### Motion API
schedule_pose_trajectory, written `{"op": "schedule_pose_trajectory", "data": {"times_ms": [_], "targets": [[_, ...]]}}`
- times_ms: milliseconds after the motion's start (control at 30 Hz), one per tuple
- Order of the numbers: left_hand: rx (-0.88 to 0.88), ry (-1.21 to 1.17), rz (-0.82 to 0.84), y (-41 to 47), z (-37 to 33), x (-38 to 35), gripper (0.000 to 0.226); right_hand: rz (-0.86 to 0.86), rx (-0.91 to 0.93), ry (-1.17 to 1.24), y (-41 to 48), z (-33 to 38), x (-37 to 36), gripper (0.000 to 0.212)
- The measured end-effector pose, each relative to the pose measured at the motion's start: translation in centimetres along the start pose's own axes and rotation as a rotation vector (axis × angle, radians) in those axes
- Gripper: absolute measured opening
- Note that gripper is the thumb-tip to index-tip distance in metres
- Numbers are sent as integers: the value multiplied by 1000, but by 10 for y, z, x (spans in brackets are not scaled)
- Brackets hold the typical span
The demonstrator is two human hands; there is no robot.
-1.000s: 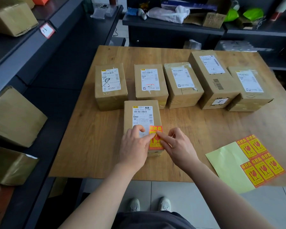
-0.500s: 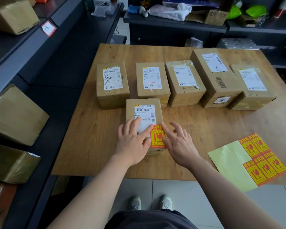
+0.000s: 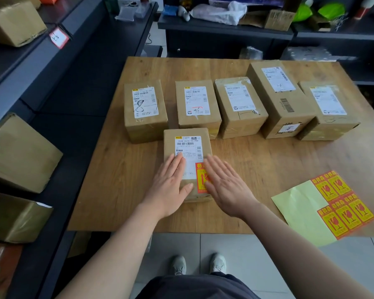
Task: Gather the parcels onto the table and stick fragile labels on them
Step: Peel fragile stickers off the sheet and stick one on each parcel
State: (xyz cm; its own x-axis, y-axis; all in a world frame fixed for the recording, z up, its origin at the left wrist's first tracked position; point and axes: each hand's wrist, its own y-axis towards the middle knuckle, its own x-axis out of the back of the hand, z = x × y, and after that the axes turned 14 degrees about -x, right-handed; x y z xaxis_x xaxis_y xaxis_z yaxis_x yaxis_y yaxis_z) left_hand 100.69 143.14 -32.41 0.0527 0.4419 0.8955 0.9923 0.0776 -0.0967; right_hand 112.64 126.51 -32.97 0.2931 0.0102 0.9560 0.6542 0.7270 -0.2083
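A small brown parcel [image 3: 187, 134] lies at the near middle of the wooden table [image 3: 257, 165], with a white shipping label and a red-and-yellow fragile label [image 3: 200, 176] on its top. My left hand [image 3: 171, 182] lies flat on the parcel's left side, fingers straight. My right hand [image 3: 227, 186] lies flat over its right edge and partly covers the fragile label. Behind it several more brown parcels [image 3: 198, 104] stand in a row, none showing a fragile label. A yellow backing sheet [image 3: 298, 210] with several fragile stickers [image 3: 343, 208] lies at the near right.
Dark shelving on the left holds more cardboard boxes [image 3: 20, 152]. A dark shelf [image 3: 225, 29] behind the table carries bags and clutter. My shoes [image 3: 198, 264] stand on the tiled floor below the table's near edge.
My fingers were pinching and placing the fragile label on the near parcel; now both hands lie flat on it with the label stuck down. The view has shifted slightly.
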Motion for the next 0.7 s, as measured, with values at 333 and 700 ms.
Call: {"op": "schedule_pose_trajectory", "data": {"times_ms": [333,700], "targets": [[-1,13,-12,-1,-1,0,75,6,-66,66,-3,17,0,63],[267,-359,-146,-8,-9,11,106,-2,-352,370,-5,8,9,42]]}}
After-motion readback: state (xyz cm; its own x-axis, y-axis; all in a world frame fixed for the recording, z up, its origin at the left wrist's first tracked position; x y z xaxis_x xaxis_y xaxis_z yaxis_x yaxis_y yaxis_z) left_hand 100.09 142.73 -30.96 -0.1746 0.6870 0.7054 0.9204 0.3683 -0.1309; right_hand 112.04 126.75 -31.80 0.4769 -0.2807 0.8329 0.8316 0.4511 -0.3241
